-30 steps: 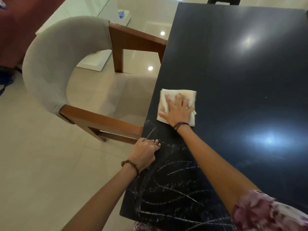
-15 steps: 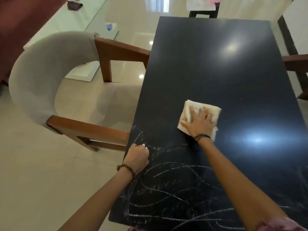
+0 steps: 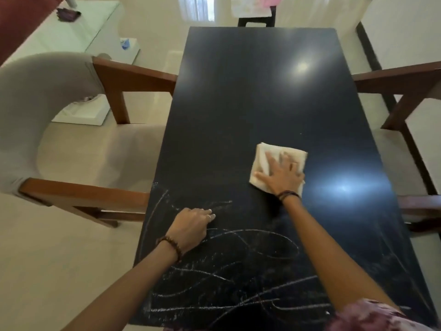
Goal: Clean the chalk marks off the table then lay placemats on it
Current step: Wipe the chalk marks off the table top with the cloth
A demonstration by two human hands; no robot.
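A: How many cloths?
B: One cloth (image 3: 278, 164), right of frame centre on the table (image 3: 250, 96), under the flat, spread right hand (image 3: 281, 175).
A: The left hand (image 3: 191, 229)?
B: Curled, empty, resting on the chalk marks (image 3: 238, 266) at lower centre. Two chairs (image 3: 47, 96).

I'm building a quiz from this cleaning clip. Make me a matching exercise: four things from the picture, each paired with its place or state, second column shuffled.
Column 1:
1. cloth
2. left hand
3. chalk marks
4. grey chair

Column 2:
A. fingers curled, resting on the table
B. on the near part of the tabletop
C. pressed flat under the right hand
D. at the table's left side

Pairs: 1-C, 2-A, 3-B, 4-D
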